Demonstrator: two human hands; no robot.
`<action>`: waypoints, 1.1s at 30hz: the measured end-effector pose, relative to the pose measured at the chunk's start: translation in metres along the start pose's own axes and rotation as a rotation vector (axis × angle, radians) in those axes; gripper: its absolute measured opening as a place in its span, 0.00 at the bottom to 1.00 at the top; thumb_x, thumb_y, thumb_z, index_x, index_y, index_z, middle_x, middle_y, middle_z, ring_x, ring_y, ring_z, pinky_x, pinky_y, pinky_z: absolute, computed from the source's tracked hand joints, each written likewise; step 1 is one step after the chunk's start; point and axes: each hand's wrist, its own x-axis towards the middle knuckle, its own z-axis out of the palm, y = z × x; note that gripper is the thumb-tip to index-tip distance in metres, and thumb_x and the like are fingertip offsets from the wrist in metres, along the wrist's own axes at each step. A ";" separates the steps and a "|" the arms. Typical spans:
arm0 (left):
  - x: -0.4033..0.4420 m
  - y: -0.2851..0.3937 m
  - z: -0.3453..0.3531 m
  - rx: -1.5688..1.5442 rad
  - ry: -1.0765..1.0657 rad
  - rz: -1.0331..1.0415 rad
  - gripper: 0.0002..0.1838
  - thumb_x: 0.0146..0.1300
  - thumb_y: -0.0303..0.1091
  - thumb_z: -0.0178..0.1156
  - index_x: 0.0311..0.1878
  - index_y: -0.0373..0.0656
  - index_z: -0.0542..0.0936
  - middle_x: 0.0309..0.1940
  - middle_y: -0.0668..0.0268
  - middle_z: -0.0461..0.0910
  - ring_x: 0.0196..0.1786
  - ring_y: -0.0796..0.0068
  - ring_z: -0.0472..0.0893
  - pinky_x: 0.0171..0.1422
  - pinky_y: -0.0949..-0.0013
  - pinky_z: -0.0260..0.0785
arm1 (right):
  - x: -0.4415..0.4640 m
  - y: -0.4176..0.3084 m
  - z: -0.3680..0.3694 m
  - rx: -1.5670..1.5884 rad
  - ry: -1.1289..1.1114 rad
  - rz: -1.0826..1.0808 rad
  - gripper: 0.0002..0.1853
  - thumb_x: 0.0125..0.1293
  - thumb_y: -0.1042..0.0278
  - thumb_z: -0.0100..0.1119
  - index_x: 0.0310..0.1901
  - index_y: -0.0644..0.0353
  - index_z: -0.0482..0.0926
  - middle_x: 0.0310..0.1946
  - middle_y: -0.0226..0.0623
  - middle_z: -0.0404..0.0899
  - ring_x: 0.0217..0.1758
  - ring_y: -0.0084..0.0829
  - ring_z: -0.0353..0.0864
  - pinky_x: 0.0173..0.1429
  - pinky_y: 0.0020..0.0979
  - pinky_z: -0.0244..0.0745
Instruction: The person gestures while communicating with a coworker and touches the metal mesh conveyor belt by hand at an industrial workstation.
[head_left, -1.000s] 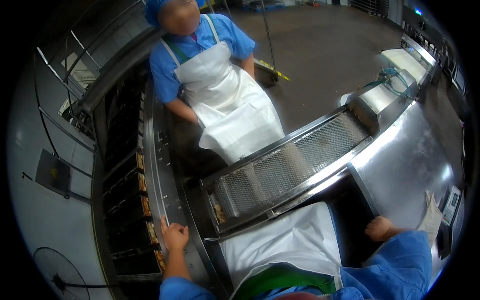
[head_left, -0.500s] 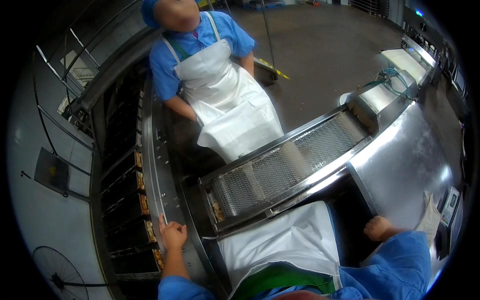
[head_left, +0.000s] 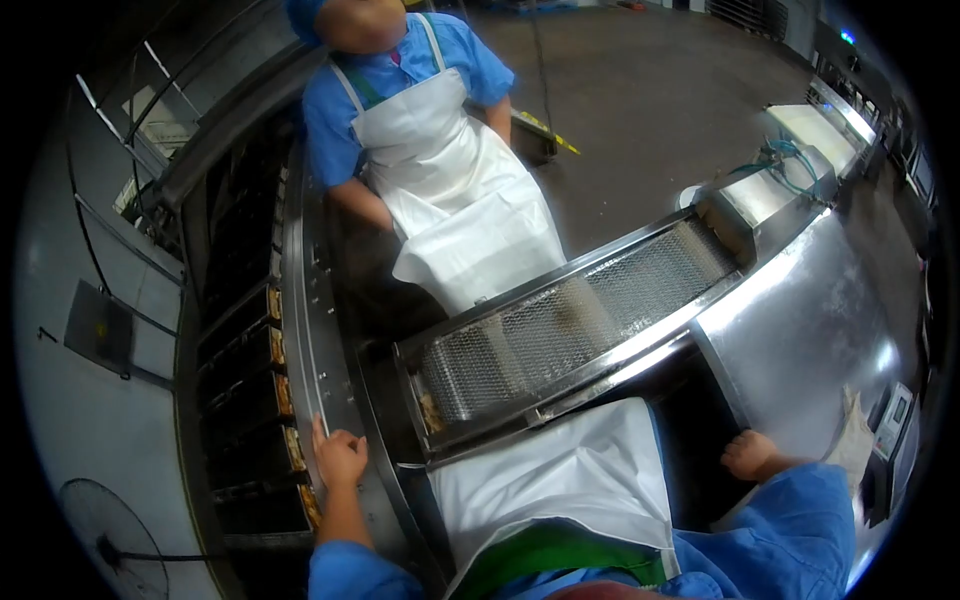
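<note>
My left hand [head_left: 341,457] rests on the metal rail [head_left: 325,375] beside the line of dark trays [head_left: 240,415], its index finger stretched out along the rail and nothing in it. Golden-brown food shows at the right ends of several trays. My right hand [head_left: 750,456], its fingers curled in, lies at the near edge of the steel table [head_left: 800,320]; whatever it may hold is hidden. Between my hands, in front of my white apron, lies a wire mesh conveyor [head_left: 570,325], with small crumbs at its lower left end.
Across the conveyor stands a co-worker in a white apron [head_left: 460,200], one arm reaching down near the rail. A cloth [head_left: 853,440] and a device with a display [head_left: 892,422] lie at the right of the table. A round fan [head_left: 110,540] stands at the lower left.
The whole view has shifted slightly, and the trays show a little lower along the line. Both my hands keep nearly the same places and poses.
</note>
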 end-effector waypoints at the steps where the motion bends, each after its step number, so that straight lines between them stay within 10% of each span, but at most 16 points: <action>1: 0.000 0.002 0.000 -0.003 0.018 -0.001 0.08 0.52 0.35 0.72 0.26 0.40 0.86 0.41 0.59 0.86 0.77 0.47 0.59 0.78 0.51 0.55 | 0.001 0.000 -0.003 -0.012 -0.008 0.002 0.05 0.56 0.64 0.57 0.28 0.49 0.83 0.28 0.28 0.81 0.36 0.32 0.82 0.42 0.35 0.76; 10: 0.002 0.001 -0.001 0.010 0.040 0.016 0.08 0.51 0.35 0.71 0.24 0.41 0.86 0.37 0.60 0.87 0.76 0.48 0.62 0.78 0.52 0.55 | 0.022 -0.014 -0.036 -0.018 -0.588 0.226 0.12 0.67 0.63 0.52 0.43 0.48 0.87 0.45 0.29 0.86 0.54 0.33 0.83 0.59 0.35 0.75; 33: 0.003 -0.004 -0.002 -0.009 0.013 0.011 0.08 0.51 0.38 0.72 0.23 0.45 0.86 0.40 0.65 0.86 0.77 0.52 0.60 0.79 0.53 0.54 | 0.005 -0.009 -0.014 -0.017 -0.012 0.037 0.07 0.56 0.63 0.57 0.28 0.50 0.84 0.28 0.28 0.83 0.36 0.33 0.83 0.46 0.37 0.75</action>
